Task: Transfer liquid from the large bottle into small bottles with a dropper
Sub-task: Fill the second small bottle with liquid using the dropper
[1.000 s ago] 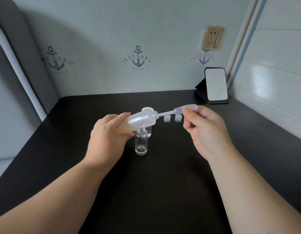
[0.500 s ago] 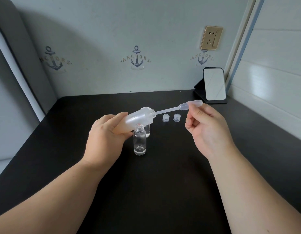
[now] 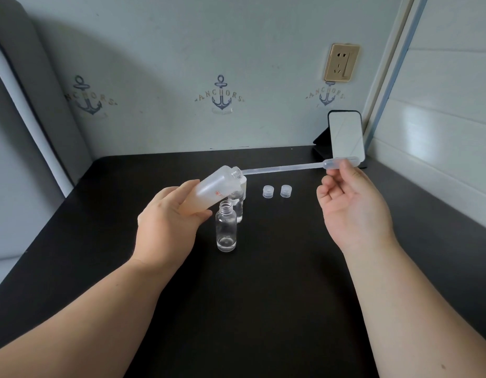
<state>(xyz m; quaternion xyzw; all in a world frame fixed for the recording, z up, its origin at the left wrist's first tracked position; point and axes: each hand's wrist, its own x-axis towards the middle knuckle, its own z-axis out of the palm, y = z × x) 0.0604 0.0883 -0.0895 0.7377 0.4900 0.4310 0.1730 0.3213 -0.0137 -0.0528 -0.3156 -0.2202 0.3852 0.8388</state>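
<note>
The large bottle is being gripped by the curled fingers of the left hand, tilted mouth-up toward the counter's far right corner. The one dropper is being pinched at its bulb by the right hand, its long axis lying nearly level, tip just at the bottle's mouth. Two small bottles are standing below and left of that tip, nearer the left hand. Two caps are lying beside them, toward the right.

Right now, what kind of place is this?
Probably a home desk nook, not a lab: anchor-patterned pale wallpaper, a gold wall socket, and a small standing mirror at the back of the black tabletop.
</note>
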